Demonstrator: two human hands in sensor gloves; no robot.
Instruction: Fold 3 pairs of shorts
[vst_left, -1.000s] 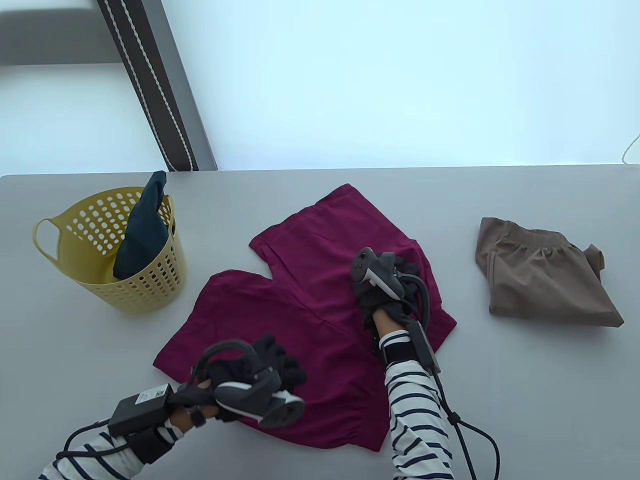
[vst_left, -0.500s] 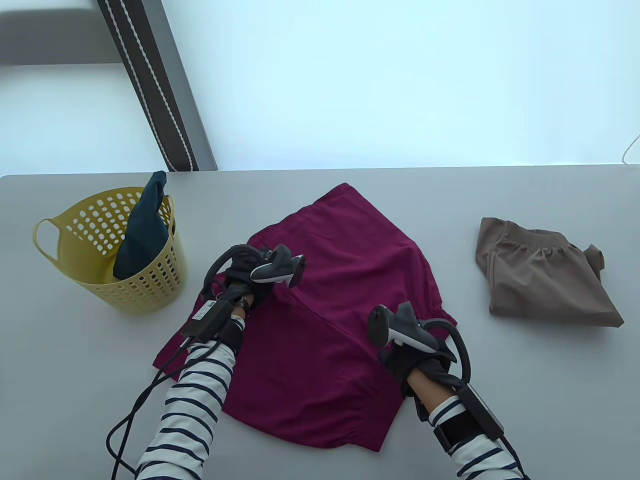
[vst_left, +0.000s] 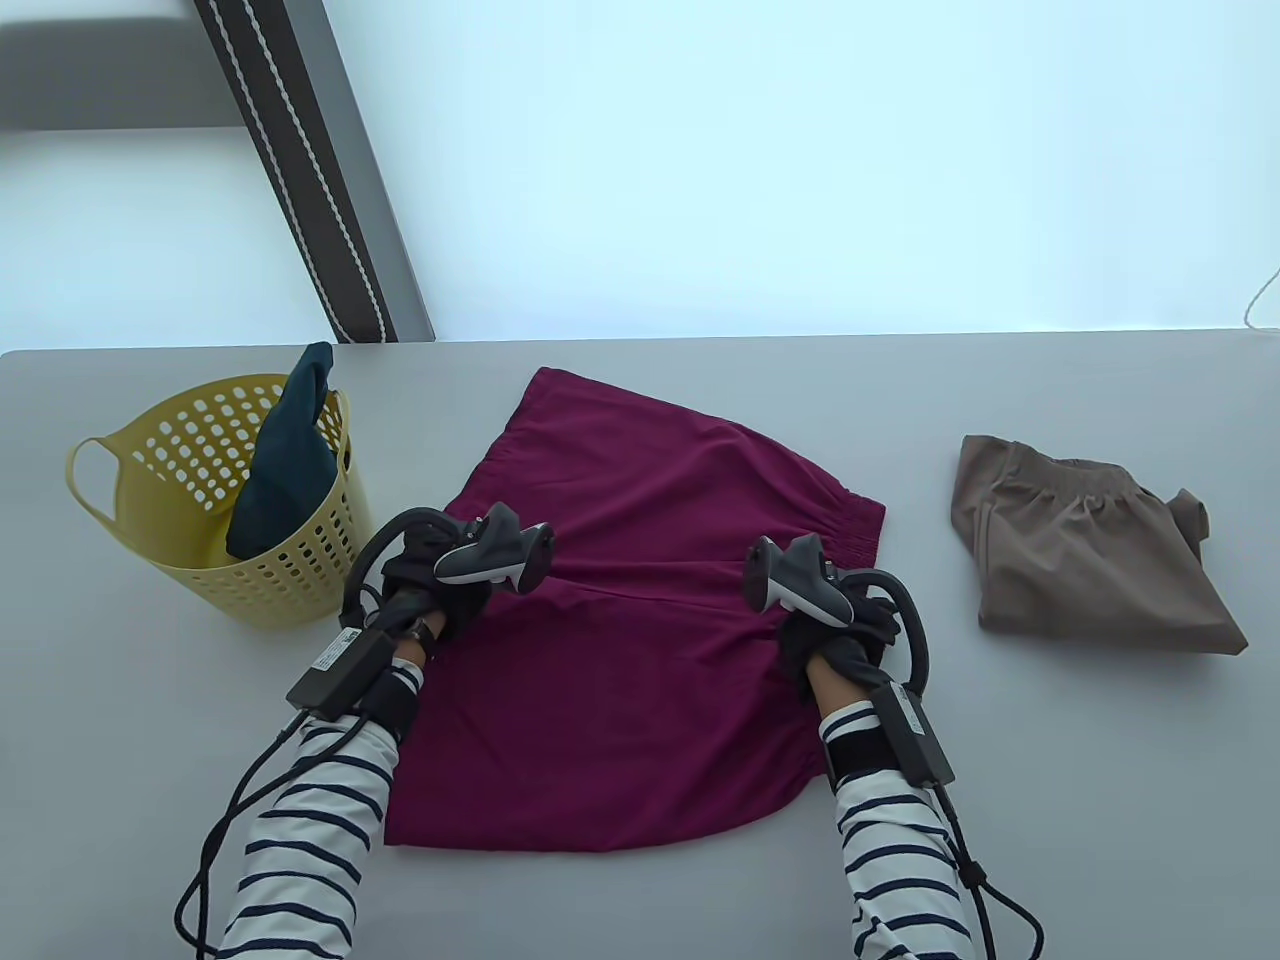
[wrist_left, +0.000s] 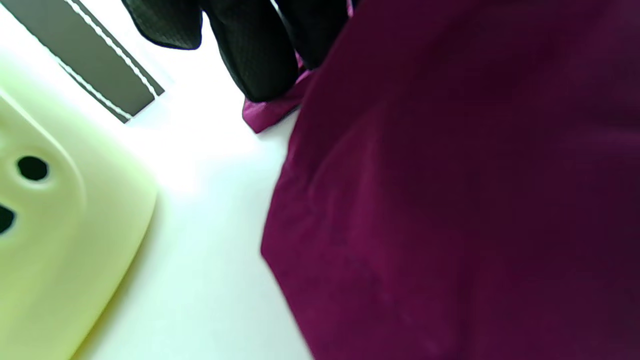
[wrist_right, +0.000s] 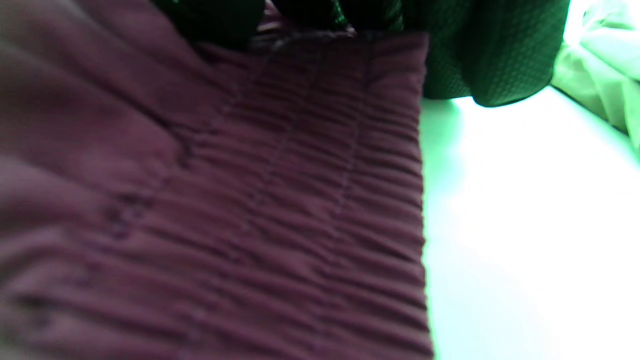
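Surface: grey table, pale wall behind w/ a dark striped band slanting across it
Magenta shorts: magenta shorts lay mid-table, folded over so the gathered waistband sat at the right edge and the hem side at the left
L hand: left hand sat at the shorts' left edge; in the left wrist view its fingers curled down onto a corner of the fabric, pinching it
R hand: right hand was at the waistband end; right wrist view showed fingers curled over the elastic edge, gripping it
Tan shorts: tan shorts, already folded, lay well to the right, apart from the magenta pair
Basket: yellow laundry basket stood left on the table, just beside the L hand, w/ dark teal shorts sticking out of the top
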